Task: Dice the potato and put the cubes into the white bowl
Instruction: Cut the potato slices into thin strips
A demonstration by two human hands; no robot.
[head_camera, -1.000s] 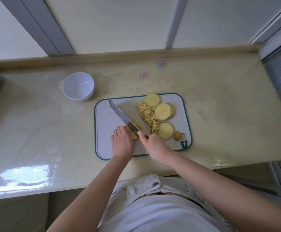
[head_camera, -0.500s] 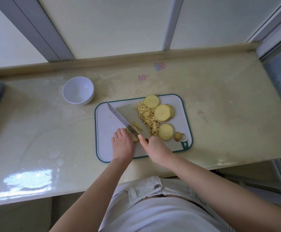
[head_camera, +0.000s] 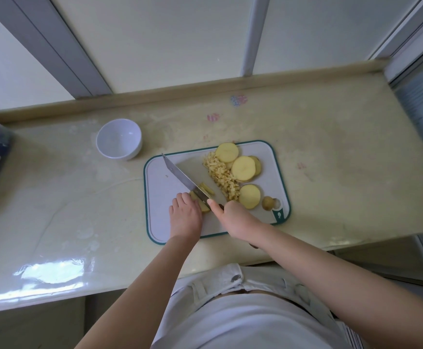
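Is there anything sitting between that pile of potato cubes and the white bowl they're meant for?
Only the knife, gripped in the right hand: its blade slants across the cutting board between the potato cubes and the white bowl. The left hand holds a potato piece beside the blade. Beyond the board's edge, just counter.

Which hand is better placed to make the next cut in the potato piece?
Right. The right hand grips the knife, whose blade lies across the potato piece; the left hand holds that piece down beside the blade.
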